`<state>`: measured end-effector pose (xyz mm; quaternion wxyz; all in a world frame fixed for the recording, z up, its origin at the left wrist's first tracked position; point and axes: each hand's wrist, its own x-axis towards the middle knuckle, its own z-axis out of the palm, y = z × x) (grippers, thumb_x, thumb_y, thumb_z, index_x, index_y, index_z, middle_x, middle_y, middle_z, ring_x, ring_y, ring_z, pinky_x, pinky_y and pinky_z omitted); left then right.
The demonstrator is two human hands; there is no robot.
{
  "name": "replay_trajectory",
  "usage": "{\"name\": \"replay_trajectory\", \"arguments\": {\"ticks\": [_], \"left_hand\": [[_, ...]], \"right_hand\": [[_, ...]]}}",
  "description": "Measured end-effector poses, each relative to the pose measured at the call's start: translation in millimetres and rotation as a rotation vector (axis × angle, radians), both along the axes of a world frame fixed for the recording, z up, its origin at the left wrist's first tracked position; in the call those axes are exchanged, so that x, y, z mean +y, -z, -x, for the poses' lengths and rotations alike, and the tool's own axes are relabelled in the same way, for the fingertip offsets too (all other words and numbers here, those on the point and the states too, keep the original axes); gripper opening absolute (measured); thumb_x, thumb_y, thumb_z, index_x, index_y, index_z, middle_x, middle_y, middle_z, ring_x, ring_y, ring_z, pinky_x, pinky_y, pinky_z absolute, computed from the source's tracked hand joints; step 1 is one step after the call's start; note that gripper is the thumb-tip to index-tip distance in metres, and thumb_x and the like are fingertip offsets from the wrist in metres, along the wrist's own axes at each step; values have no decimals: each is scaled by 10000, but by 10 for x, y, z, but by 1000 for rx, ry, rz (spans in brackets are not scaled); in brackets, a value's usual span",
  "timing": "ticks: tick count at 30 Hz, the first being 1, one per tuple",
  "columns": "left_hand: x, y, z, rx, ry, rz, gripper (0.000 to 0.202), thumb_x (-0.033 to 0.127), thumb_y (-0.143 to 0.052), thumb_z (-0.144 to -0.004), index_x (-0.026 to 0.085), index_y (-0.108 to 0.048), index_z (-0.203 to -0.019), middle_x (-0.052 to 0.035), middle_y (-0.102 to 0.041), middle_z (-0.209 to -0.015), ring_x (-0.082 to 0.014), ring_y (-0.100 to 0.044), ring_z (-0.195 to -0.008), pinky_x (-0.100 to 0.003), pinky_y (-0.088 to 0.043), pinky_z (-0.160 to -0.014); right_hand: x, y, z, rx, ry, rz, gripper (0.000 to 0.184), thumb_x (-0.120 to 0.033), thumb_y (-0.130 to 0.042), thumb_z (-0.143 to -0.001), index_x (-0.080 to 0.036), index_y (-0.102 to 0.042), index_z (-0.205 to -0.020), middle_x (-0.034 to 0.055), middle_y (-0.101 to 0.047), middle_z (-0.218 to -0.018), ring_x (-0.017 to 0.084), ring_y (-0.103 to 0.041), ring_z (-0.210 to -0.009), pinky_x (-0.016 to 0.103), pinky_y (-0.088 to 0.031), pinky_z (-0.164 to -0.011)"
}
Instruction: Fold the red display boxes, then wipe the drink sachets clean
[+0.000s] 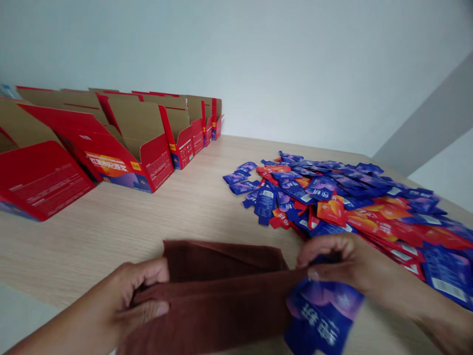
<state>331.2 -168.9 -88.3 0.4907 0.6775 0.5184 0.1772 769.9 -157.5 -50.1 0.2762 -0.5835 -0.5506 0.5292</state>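
A brown cloth [221,315] stretches between my hands at the front of the table, folded over with a gap along its top. My left hand [135,293] pinches its left end between thumb and fingers. My right hand [343,261] is closed on a blue and purple sachet [323,315] at the cloth's right end. The sachet hangs below my thumb, slightly blurred, against the cloth. Whether those right fingers also grip the cloth's edge, I cannot tell. Just beyond my right hand lies a heap of blue and red sachets [321,187].
Red cardboard boxes [158,162] with raised lids stand in rows at the left, against the white wall [281,74]. Beneath everything is a pale wood table [199,207]. The sachet heap spreads over its right side.
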Motion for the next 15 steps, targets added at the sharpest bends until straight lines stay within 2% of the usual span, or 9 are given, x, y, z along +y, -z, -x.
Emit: {"name": "replay_trajectory", "arguments": {"ticks": [2,5,8,10,11,13,15], "left_hand": [[225,-62,-73,21,9,-46,415,583,-692,-965,211,-575,-823,25,-527,-767,-142,-443,-701,-239,-395,-627],[500,-20,-99,67,9,-130,371,543,-685,-964,210,-584,-837,19,-523,-786,-157,-473,-738,-249,-394,-641],[619,65,-97,160,45,-179,283,462,-652,-971,216,-586,-847,12,-575,-794,-173,-535,-746,-269,-418,-650],[613,70,-123,262,45,-263,169,377,-626,-962,223,-609,-893,-2,-644,-812,-198,-610,-760,-302,-465,-683],[593,51,-147,310,39,-357,117,339,-619,-953,225,-645,-959,-25,-708,-892,-229,-672,-841,-333,-515,-756],[541,-19,-211,363,77,-593,224,288,-609,-956,238,-717,-1146,-92,-774,-1259,-314,-713,-1202,-437,-553,-1030],[495,-91,-285,358,265,-713,365,310,-619,-999,296,-736,-1345,-76,-609,-1634,-351,-524,-1551,-525,-422,-1285]], "right_hand": [[275,24,74,61,35,-31,232,-348,-976,-630,-237,-864,-800,43,-811,-816,184,-716,-647,263,-549,-587],[533,194,123,90,70,-62,323,-313,-999,-565,-202,-830,-817,48,-815,-833,183,-736,-685,268,-571,-623],[614,336,147,81,75,-77,361,-292,-1001,-562,-201,-820,-861,54,-820,-861,191,-752,-735,274,-585,-645],[616,339,143,75,84,-76,423,-291,-1013,-556,-208,-825,-926,40,-810,-850,190,-743,-732,275,-582,-638],[611,305,129,64,88,-85,447,-302,-1022,-559,-213,-828,-952,36,-806,-856,194,-742,-742,280,-585,-643],[597,176,79,21,99,-127,451,-355,-1044,-573,-228,-839,-954,49,-816,-932,220,-754,-809,304,-606,-680],[574,1,22,-24,139,-191,442,-442,-1069,-569,-233,-847,-888,76,-827,-1048,248,-764,-879,321,-624,-708]]}}
